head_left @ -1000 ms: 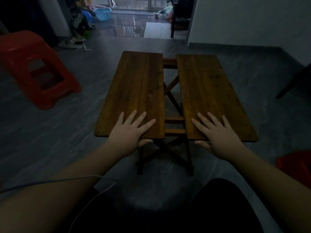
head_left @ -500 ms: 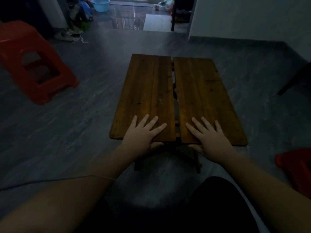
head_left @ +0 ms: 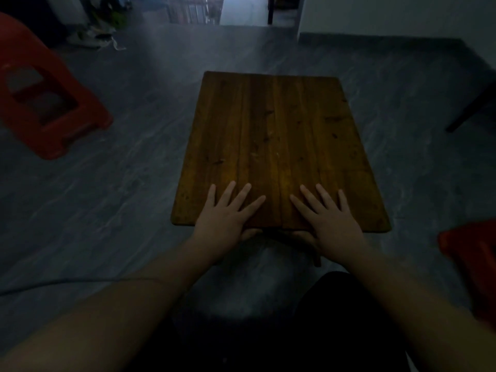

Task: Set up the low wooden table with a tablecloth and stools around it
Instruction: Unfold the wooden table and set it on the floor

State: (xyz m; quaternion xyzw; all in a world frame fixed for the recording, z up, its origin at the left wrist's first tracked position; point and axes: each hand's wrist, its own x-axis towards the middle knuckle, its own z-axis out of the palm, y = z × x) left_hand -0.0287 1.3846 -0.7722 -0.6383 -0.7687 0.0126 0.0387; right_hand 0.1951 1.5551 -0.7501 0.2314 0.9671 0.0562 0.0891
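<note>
The low wooden table [head_left: 273, 124] stands on the grey floor in front of me, its two brown halves joined into one flat top. My left hand [head_left: 225, 216] grips the near edge left of the middle seam, fingers spread on top and thumb under the board. My right hand [head_left: 330, 218] holds the near edge the same way, just right of the seam. A red plastic stool [head_left: 40, 103] stands on the floor to the far left. A second red stool [head_left: 472, 264] is partly in view at the right edge. No tablecloth is in view.
A dark furniture leg [head_left: 469, 111] slants in at the right. Shoes and clutter [head_left: 102, 30] lie at the back left beside a doorway. A thin cable [head_left: 53, 284] crosses the floor near my left arm. My dark-clothed legs fill the bottom.
The two table halves, apart with the folding frame showing between them, have been pushed together into one closed top. My hands have moved inward with them.
</note>
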